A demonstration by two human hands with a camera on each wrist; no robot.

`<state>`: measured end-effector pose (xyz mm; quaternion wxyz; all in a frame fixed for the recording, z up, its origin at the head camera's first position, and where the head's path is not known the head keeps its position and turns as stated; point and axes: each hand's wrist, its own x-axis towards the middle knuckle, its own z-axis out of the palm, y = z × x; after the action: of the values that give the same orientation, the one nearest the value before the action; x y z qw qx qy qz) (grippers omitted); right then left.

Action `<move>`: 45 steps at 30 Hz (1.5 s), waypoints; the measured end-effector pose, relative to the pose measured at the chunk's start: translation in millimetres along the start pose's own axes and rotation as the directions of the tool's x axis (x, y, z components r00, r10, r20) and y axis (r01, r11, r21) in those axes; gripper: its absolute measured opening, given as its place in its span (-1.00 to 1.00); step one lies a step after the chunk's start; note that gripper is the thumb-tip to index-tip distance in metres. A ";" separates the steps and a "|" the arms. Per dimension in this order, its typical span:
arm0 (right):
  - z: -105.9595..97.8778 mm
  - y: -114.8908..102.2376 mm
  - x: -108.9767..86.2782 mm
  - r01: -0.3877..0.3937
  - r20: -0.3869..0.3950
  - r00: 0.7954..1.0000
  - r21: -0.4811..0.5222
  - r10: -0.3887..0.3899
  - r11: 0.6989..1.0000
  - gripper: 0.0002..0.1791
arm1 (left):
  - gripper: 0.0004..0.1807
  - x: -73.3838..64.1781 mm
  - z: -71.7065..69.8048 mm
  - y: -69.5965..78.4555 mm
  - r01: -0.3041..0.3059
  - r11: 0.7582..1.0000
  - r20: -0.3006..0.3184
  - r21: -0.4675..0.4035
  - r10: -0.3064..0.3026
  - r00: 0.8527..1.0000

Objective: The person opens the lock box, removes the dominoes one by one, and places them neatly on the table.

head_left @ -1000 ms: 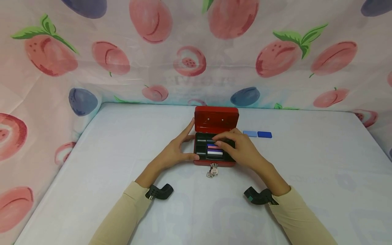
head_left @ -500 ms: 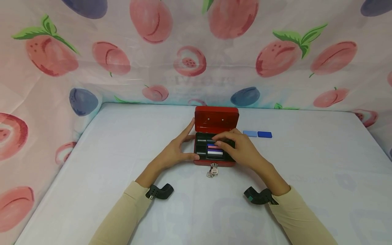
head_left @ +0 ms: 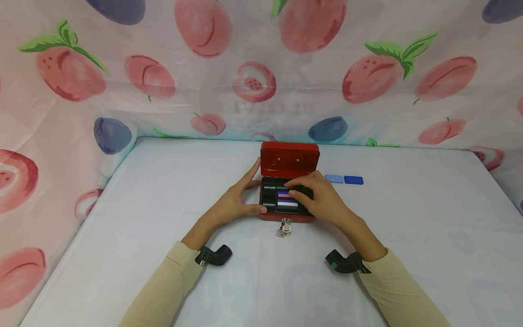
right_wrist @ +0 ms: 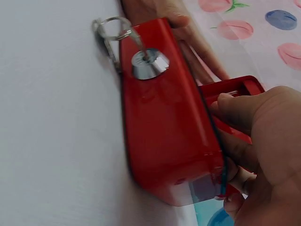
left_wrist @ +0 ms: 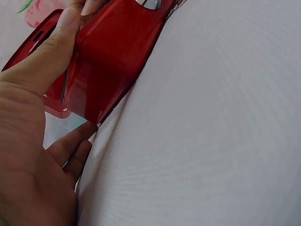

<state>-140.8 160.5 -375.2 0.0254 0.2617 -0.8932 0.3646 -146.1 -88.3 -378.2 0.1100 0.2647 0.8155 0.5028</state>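
Note:
An open red cash box with a black compartment tray stands on the table, its lid raised. My left hand rests along the box's left side. Its thumb lies on the front left rim and its straight index finger reaches up beside the lid; the other fingers touch near the base. My right hand reaches into the tray from the right. Its thumb and index tips are at a row of coloured blocks, blue, pink, purple and white; I cannot tell whether they pinch one.
A light blue block and a dark blue block lie flat right of the box. Keys on a ring hang from the round front lock. A fruit-print curtain rises behind the white table.

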 end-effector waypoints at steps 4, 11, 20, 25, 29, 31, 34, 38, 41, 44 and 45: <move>1.9 1.4 -0.4 -0.020 0.020 1.000 -0.030 0.020 0.999 -0.74 | 0.12 0.3 0.1 -0.3 -0.005 1.000 -0.001 0.004 0.005 1.000; 0.7 0.5 -1.6 -0.040 0.030 0.999 -0.054 0.042 0.998 -0.74 | 0.12 0.8 0.3 0.3 -0.003 1.000 0.001 0.003 0.003 1.000; -0.1 -1.2 -1.8 -0.050 0.042 0.998 -0.050 0.052 0.998 -0.75 | 0.13 2.4 0.6 -4.9 -0.011 1.000 -0.003 -0.008 0.011 1.000; -2.2 -3.7 -1.7 -0.062 0.041 0.997 -0.029 0.063 0.998 -0.75 | 0.15 8.3 4.3 -26.9 -0.009 1.000 -0.011 0.022 0.009 1.000; -2.6 -3.5 -1.4 -0.053 0.031 0.998 -0.023 0.053 0.998 -0.75 | 0.13 6.3 3.3 -19.4 -0.008 1.000 -0.011 0.015 0.008 1.000; -2.5 -2.9 -1.8 -0.043 0.025 0.999 -0.021 0.043 0.999 -0.75 | 0.13 4.0 1.9 -10.0 -0.002 1.000 -0.005 0.006 0.002 1.000; -2.8 -2.7 -2.7 -0.031 0.018 0.999 -0.017 0.031 0.999 -0.75 | 0.12 1.0 0.7 0.0 0.005 1.000 0.002 -0.001 -0.005 1.000; -3.5 -3.2 -3.2 -0.022 0.012 1.000 -0.011 0.023 1.000 -0.75 | 0.12 0.6 1.1 0.0 0.011 1.000 -0.001 0.004 -0.011 1.000; -3.8 -3.7 -3.0 -0.033 0.006 0.999 -0.014 0.033 0.999 -0.75 | 0.12 0.7 1.4 -0.7 0.010 1.000 -0.002 0.008 -0.010 1.000; -3.9 -4.9 -2.8 -0.061 0.006 0.998 -0.008 0.061 0.998 -0.76 | 0.13 0.9 1.5 -1.3 0.015 1.000 -0.002 0.012 -0.015 1.000; -3.8 -4.8 -2.7 -0.072 0.007 0.997 -0.006 0.072 0.997 -0.76 | 0.13 1.1 1.6 -1.5 0.017 1.000 -0.001 0.013 -0.017 1.000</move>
<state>-136.7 161.4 -370.0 0.0101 0.2306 -0.9033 0.3617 -146.7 -87.1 -380.1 0.1119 0.2582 0.8210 0.4968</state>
